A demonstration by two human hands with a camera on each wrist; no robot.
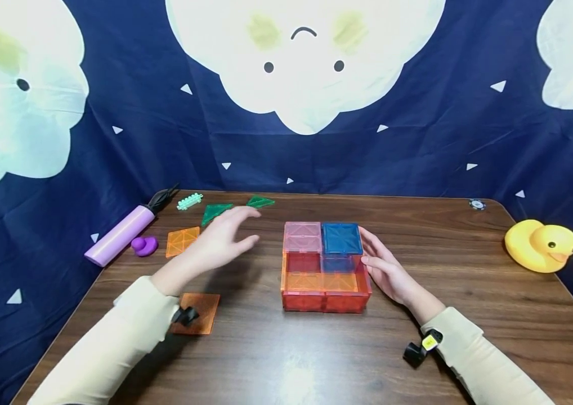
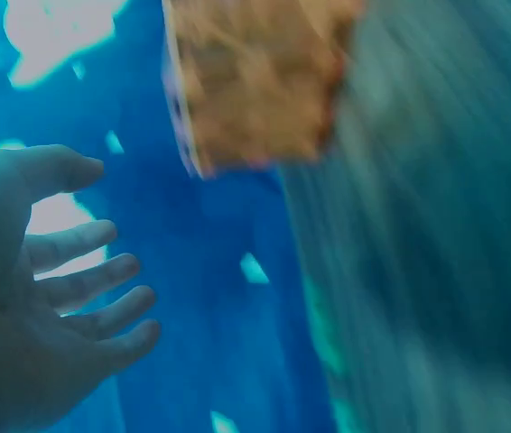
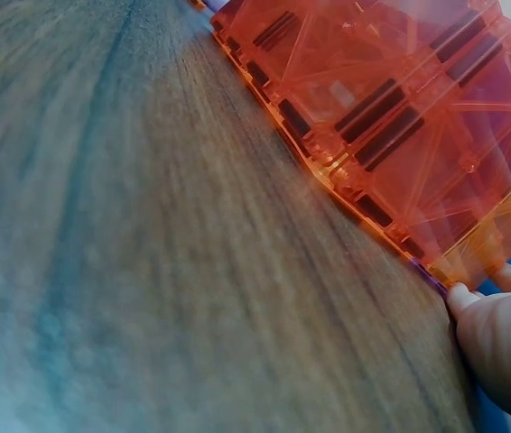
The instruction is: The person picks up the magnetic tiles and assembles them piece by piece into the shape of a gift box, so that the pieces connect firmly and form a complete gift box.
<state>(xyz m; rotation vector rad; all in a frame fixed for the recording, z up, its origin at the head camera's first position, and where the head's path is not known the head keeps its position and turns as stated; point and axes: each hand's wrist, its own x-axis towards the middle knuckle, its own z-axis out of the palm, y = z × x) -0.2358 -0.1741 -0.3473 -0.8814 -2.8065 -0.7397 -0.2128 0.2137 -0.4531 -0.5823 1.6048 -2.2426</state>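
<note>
A box of see-through magnetic tiles stands mid-table, with red walls and orange tiles showing inside. A pink tile and a blue tile cover its far half. My right hand rests against the box's right side, fingers along the wall and thumb near the blue tile. In the right wrist view, the fingertips touch the box's lower corner. My left hand hovers left of the box, fingers spread and holding nothing. Its wrist view shows the hand against the blue cloth, with the tiles blurred.
Green triangular tiles lie beyond the left hand. Orange tiles lie left and under the left forearm. A purple toy duck, a lilac cylinder and a mint toy piece sit far left; a yellow duck sits right.
</note>
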